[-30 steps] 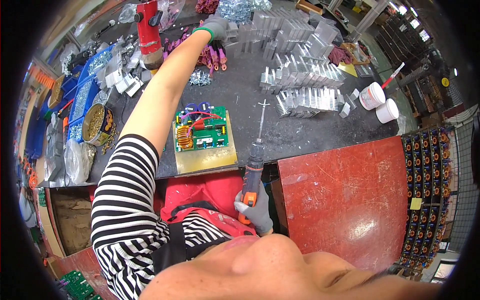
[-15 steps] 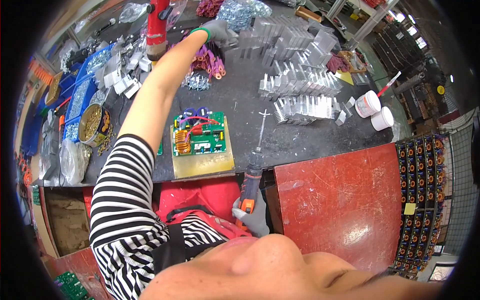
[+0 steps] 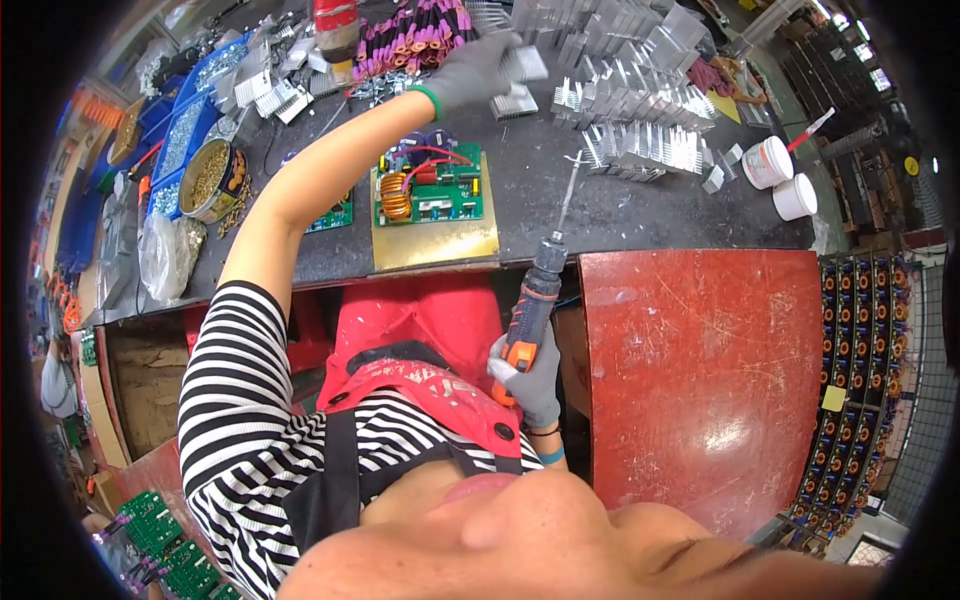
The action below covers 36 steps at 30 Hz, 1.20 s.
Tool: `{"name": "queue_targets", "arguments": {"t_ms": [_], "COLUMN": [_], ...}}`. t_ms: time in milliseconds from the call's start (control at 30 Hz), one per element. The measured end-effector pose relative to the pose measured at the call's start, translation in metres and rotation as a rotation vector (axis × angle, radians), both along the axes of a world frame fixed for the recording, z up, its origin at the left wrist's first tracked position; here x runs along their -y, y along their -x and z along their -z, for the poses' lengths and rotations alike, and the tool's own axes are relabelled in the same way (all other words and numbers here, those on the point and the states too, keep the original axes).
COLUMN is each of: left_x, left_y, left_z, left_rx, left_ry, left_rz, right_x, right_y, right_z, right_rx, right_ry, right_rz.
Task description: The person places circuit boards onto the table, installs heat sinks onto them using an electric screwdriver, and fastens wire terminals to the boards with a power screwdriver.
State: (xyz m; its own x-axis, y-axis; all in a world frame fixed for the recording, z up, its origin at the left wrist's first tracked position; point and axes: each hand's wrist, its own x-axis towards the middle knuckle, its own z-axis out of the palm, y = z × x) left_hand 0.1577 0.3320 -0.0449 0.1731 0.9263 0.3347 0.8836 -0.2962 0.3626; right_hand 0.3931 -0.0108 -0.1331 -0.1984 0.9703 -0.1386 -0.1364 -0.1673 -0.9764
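My left hand (image 3: 472,76), gloved in grey with a green cuff, reaches over the far part of the bench. Its fingers are closed on a silver finned heat sink (image 3: 526,65); another heat sink (image 3: 514,103) lies just below it on the bench. Low at the bench's front edge, my gloved right hand (image 3: 530,385) grips a cordless screwdriver (image 3: 533,305), its long bit pointing up and away over the bench. Between the arms sits a green circuit board (image 3: 455,185) with a copper coil and red wires, resting on a yellowish metal plate (image 3: 440,246).
Rows of heat sinks (image 3: 635,100) stand at the far right, near two white tubs (image 3: 780,175). Purple-sleeved cables (image 3: 415,40) lie at the back beside a red tool (image 3: 335,25). Blue screw bins (image 3: 182,140) and a tin of brass hardware (image 3: 212,180) are on the left.
My left hand has come nearer from the back of the bench and now shows a heat sink in its fingers. The view has shifted; my right hand still holds the screwdriver.
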Motion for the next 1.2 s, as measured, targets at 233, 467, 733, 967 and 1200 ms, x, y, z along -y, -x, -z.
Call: {"name": "queue_targets", "arguments": {"t_ms": [233, 467, 733, 967, 1200], "left_x": [0.092, 0.136, 0.16, 0.146, 0.136], "left_y": [0.017, 0.051, 0.055, 0.051, 0.055], "left_z": [-0.05, -0.014, -0.011, 0.01, 0.003], "left_rx": [0.987, 1.054, 1.03, -0.128, -0.167], "left_ry": [0.581, 1.04, 0.782, -0.029, -0.054], "left_rz": [0.232, 0.085, 0.369, 0.295, 0.45], "right_x": [0.006, 0.013, 0.018, 0.021, 0.024], "right_y": [-0.001, 0.004, 0.007, 0.012, 0.015], "right_z": [0.003, 0.004, 0.0, -0.005, -0.004], "right_rx": [-0.036, -0.055, -0.144, -0.128, -0.1], "right_ry": [-0.036, -0.008, 0.057, 0.086, 0.081], "right_rz": [-0.037, -0.089, -0.022, 0.011, -0.008]}}
